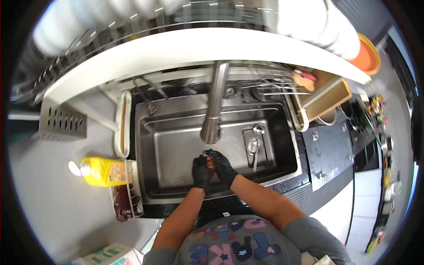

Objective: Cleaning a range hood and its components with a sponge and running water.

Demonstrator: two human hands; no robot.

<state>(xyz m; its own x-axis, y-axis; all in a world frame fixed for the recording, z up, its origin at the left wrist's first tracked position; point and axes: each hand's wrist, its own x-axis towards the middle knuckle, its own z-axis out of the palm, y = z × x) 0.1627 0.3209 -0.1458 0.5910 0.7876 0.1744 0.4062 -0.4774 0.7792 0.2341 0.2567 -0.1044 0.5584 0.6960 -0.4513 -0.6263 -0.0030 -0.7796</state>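
Note:
Both my hands wear black gloves and meet low over the stainless steel sink (175,149). My left hand (200,172) and my right hand (223,166) are cupped around a reddish-orange piece of food (210,164), mostly hidden by the gloves, so its exact kind is unclear. Just beyond them hangs the spout of a metal faucet (215,106); no distinct stream of water can be made out. To the right, a long-handled metal ladle (255,162) lies across the drain strainer (253,145) on the sink's floor.
A white dish rack shelf (212,41) arches over the sink's back. At left are a yellow detergent bottle (102,171), a wire caddy (134,202) and a slotted metal utensil holder (63,121). To the right stand a wooden box (326,99) and a dark board (328,149).

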